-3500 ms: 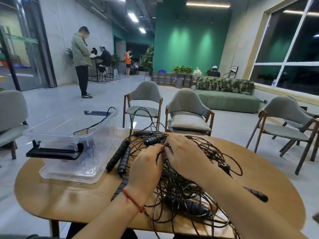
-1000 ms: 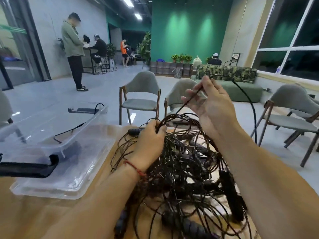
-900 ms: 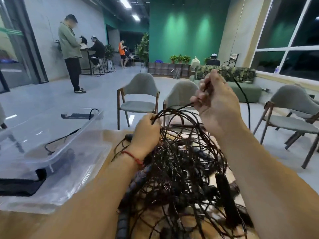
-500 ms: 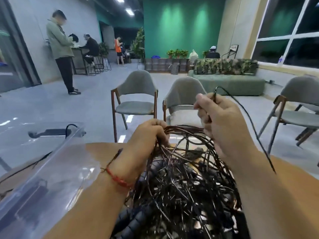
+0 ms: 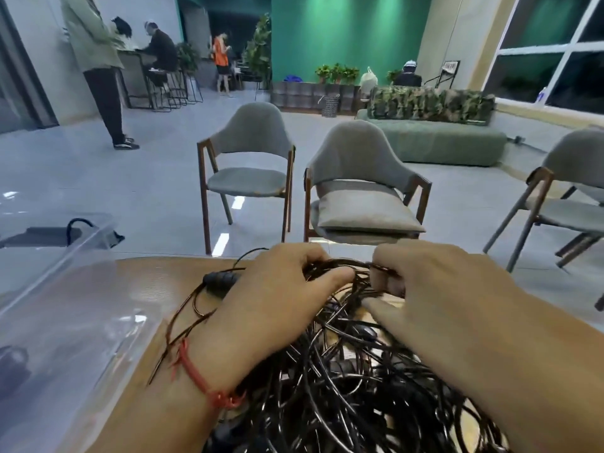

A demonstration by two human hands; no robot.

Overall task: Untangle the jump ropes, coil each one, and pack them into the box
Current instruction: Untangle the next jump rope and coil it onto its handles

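Where the cords cross at the top of the heap, both hands work the tangled jump ropes (image 5: pixel 343 374), which lie on the wooden table (image 5: pixel 153 273) beside the clear box (image 5: pixel 72 322). The left hand (image 5: pixel 271 305) curls its fingers round a bunch of strands; the right hand (image 5: pixel 441 289) pinches a thin cord between thumb and fingers. The cords appear light, springy and slick, prone to snagging; the ribbed handle (image 5: pixel 219 282) probably offers the surest hold for drawing one rope free.

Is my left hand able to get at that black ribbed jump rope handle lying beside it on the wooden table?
Probably yes: the black ribbed handle lies uncovered beside the left hand, nothing between them, though that hand grips the black rope tangle and must release first.
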